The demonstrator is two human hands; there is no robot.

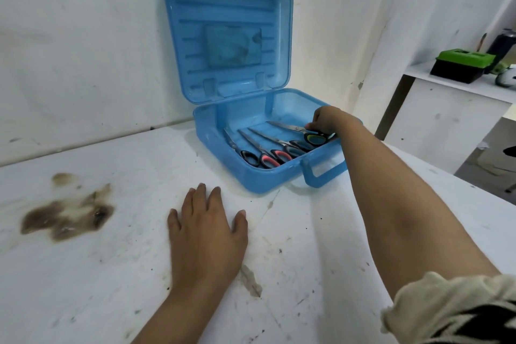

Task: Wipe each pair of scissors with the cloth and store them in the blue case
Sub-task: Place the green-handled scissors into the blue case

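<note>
A translucent blue case (223,176) stands open on the white table, its lid (226,33) leaning back against the wall. Several pairs of scissors lie side by side inside, blades pointing to the back: a black-handled pair (245,155), a red-handled pair (269,158), a dark-handled pair (296,145). My right hand (326,120) reaches into the case's right side and grips the yellow-and-black-handled scissors (314,137) by the handles. My left hand (208,227) rests flat on the table, fingers spread, in front of the case. No cloth is in view.
A brown burn stain (69,212) marks the table at the left. The wall runs close behind the case. At the far right a second white table (458,86) carries a green-and-black box (463,64) and small items. The case's handle (325,173) juts toward me.
</note>
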